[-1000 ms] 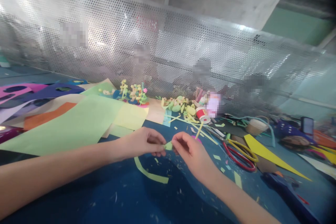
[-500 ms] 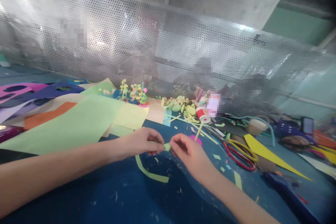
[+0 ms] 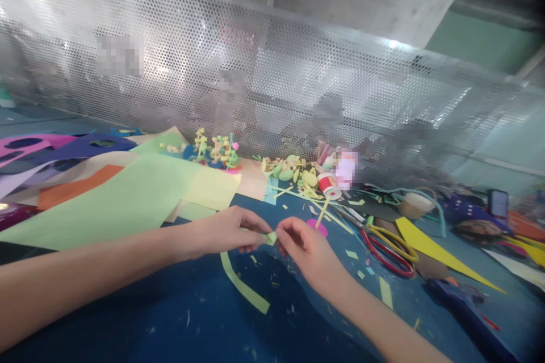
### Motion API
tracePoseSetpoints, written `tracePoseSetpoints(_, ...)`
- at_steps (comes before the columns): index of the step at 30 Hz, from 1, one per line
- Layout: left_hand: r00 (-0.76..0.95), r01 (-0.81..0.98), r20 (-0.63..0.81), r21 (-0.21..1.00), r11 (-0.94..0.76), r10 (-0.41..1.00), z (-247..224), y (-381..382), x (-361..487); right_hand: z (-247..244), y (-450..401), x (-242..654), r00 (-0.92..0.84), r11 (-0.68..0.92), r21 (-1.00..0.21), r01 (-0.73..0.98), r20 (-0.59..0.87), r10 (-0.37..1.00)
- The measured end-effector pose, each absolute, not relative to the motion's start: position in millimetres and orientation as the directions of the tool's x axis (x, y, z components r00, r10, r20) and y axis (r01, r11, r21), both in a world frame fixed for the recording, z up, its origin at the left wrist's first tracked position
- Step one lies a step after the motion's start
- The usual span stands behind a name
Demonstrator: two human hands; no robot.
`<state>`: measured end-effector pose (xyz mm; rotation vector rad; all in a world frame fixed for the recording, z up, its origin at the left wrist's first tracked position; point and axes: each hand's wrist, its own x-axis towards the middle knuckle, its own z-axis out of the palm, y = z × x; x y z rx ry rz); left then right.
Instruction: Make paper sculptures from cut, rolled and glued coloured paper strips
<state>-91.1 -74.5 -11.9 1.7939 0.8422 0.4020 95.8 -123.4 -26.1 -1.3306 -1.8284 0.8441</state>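
Between my two hands, above the blue table, is a pale green paper strip (image 3: 244,286). My left hand (image 3: 234,229) has its fingers closed on it, and the long end curves down below that hand. A short bit of the strip shows between the fingertips, looking folded. My right hand (image 3: 309,249) pinches at this short end with thumb and forefinger. Just behind the right hand, a thin yellow strip (image 3: 323,212) stands up from a pink paper disc (image 3: 320,228).
Large green paper sheets (image 3: 128,198) lie to the left. Small paper plants (image 3: 219,150) and a pile of paper pieces (image 3: 293,170) stand at the back, beside a red-and-white roll (image 3: 327,186). To the right are scissors (image 3: 389,255), a yellow paper triangle (image 3: 438,249) and a dark blue tool (image 3: 464,312).
The strip's hanging end has swung slightly down and left. The short bit between my fingertips has tilted, and my left fingers have shifted a little to the right.
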Motion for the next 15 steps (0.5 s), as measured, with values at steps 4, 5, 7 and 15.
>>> tracePoseSetpoints(4, 0.679, 0.359, -0.105, 0.911, -0.204, 0.726, -13.1, -75.0, -89.7, -28.2, -125.2, 93.0, -0.231, 0.273, -0.816, 0.509, 0.177, 0.957)
tracePoseSetpoints(5, 0.676, 0.351, -0.093, 0.913, -0.209, 0.731, -14.8, -75.0, -89.2, -28.2, -126.0, 92.3, -0.235, 0.283, -0.808, 0.517, 0.184, 0.954)
tracePoseSetpoints(7, 0.675, 0.327, -0.073, 0.922, -0.209, 0.735, -19.0, -74.6, -88.5, -27.4, -127.4, 90.9, -0.24, 0.29, -0.805, 0.518, 0.189, 0.952)
tracePoseSetpoints(15, 0.692, 0.274, -0.009, 0.928, -0.251, 0.722, -26.8, -72.5, -90.0, -25.6, -128.3, 89.0, -0.221, 0.177, -0.907, 0.382, 0.096, 0.971)
